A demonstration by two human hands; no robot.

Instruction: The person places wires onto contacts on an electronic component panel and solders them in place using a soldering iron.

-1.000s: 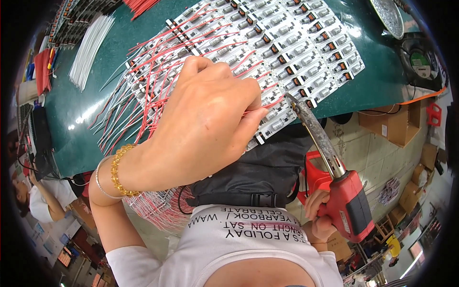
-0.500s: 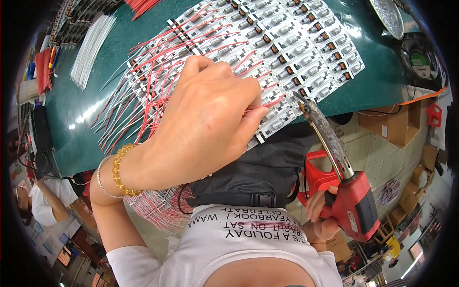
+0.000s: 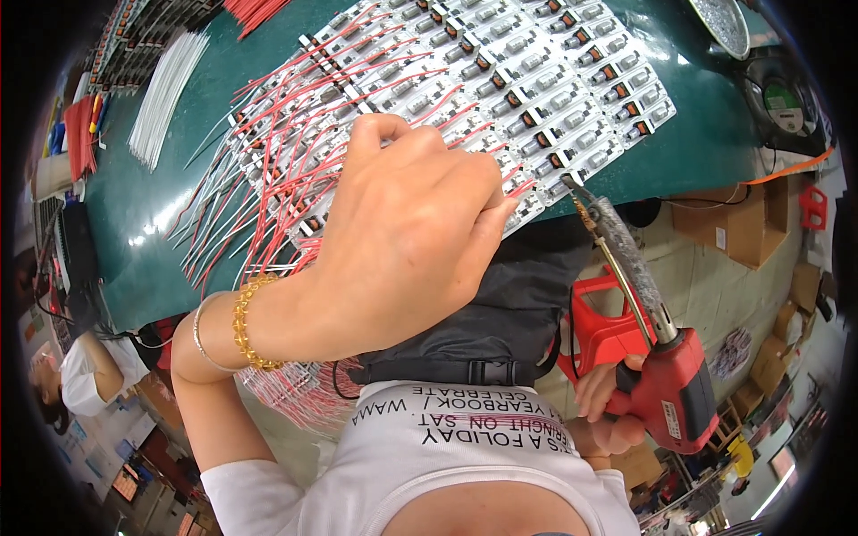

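My left hand (image 3: 411,228) is closed in a pinch over the panel of small white circuit boards (image 3: 572,116). A red wire (image 3: 520,186) shows at its fingertips; the pinch itself is mostly hidden under the hand. My right hand (image 3: 608,406) is wrapped around the handle of a red and black soldering gun (image 3: 675,384). The gun's dark, crusted barrel points up, and its tip (image 3: 572,183) is by the panel's near right edge, close to my left fingertips. Red and white wires (image 3: 259,210) fan out from the boards on the left.
A green work table (image 3: 706,143) carries the panel, a bundle of white wires (image 3: 165,98) and red wires (image 3: 255,11). A metal dish (image 3: 722,27) sits at the far right. Below the table are a red stool (image 3: 603,330) and a cardboard box (image 3: 733,228). Another person (image 3: 89,375) is at the left.
My left hand has shifted slightly right and nearer. The soldering gun has moved a little to the right, and the panel has slid slightly to the left.
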